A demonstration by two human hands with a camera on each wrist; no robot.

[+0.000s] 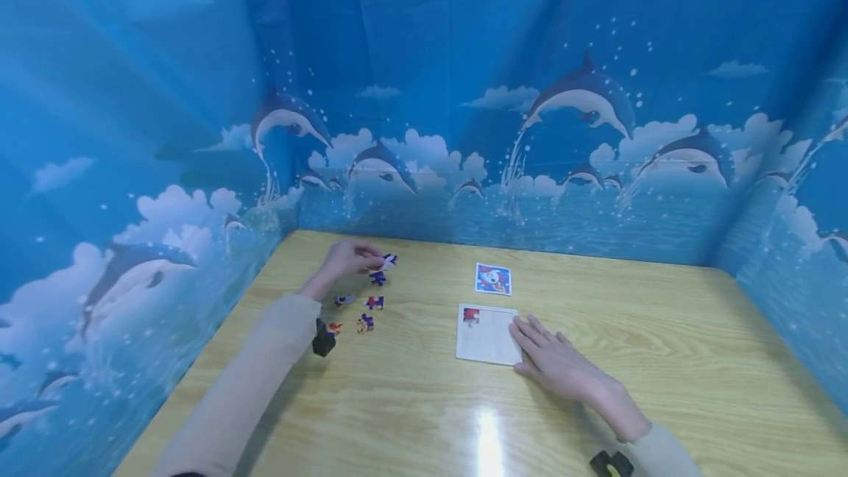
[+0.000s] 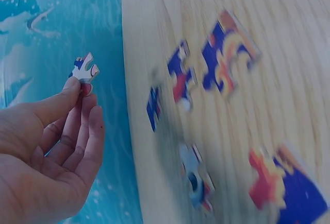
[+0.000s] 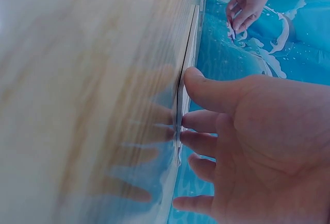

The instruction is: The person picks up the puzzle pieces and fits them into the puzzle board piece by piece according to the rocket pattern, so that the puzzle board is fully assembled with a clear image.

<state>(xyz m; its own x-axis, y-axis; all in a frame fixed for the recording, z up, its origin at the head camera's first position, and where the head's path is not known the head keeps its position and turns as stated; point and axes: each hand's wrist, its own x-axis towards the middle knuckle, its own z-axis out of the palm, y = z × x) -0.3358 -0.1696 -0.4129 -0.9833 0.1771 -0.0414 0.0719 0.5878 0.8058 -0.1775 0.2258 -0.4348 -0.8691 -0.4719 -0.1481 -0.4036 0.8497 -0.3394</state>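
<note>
Between thumb and fingers my left hand pinches a white and purple jigsaw puzzle piece, lifted above the table's far left part. Below it lie several loose puzzle pieces, purple, red and yellow. My right hand has its fingers spread, touching the right edge of a pale square puzzle board. One red and purple piece sits in the board's upper left corner. In the right wrist view the board appears edge-on beside the fingertips.
A small picture card with a white figure lies just behind the board. The wooden table meets a blue dolphin-print curtain at its back and sides. Black wrist devices are worn at both sleeves.
</note>
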